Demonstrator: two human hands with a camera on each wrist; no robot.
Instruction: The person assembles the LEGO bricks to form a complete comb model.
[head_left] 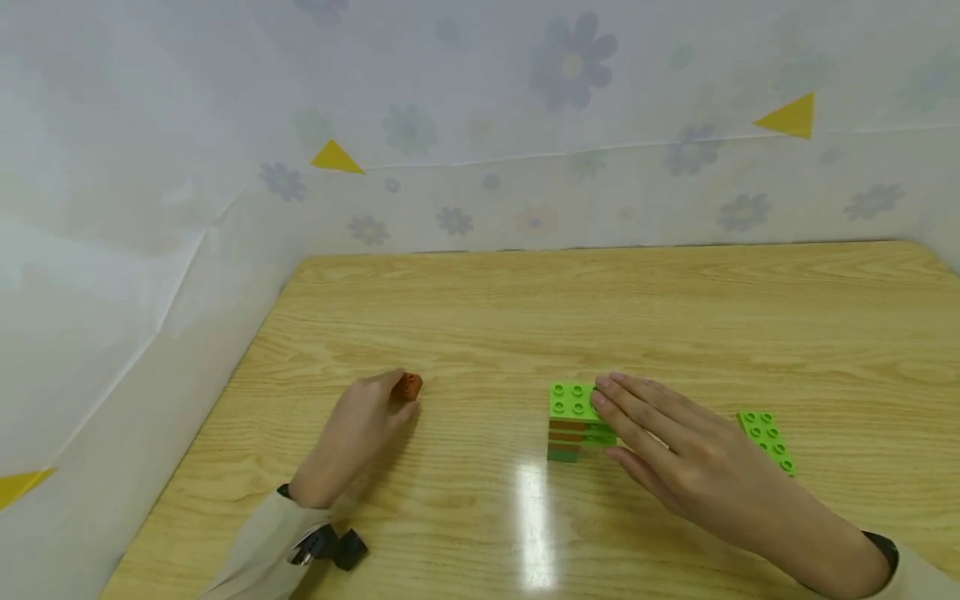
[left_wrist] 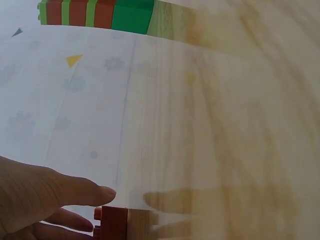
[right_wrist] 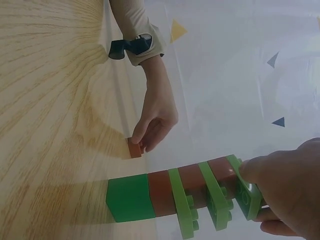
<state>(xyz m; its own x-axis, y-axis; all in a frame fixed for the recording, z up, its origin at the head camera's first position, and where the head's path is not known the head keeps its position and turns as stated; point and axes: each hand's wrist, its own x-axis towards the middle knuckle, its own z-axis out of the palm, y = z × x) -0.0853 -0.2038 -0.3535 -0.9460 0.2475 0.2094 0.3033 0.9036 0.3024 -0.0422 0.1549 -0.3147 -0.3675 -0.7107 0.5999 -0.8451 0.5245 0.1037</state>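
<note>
A stack of light green plates and brown bricks on a dark green base stands on the wooden table. My right hand lies over its top and right side with the fingers stretched out; the thumb touches the top green plate. The stack also shows in the right wrist view and at the top of the left wrist view. To the left, my left hand pinches a small red-brown brick that rests on the table. The brick sits at my fingertips.
A loose light green plate lies on the table behind my right hand. White flowered sheeting walls the table at the back and on the left. A black strap sits on my left wrist.
</note>
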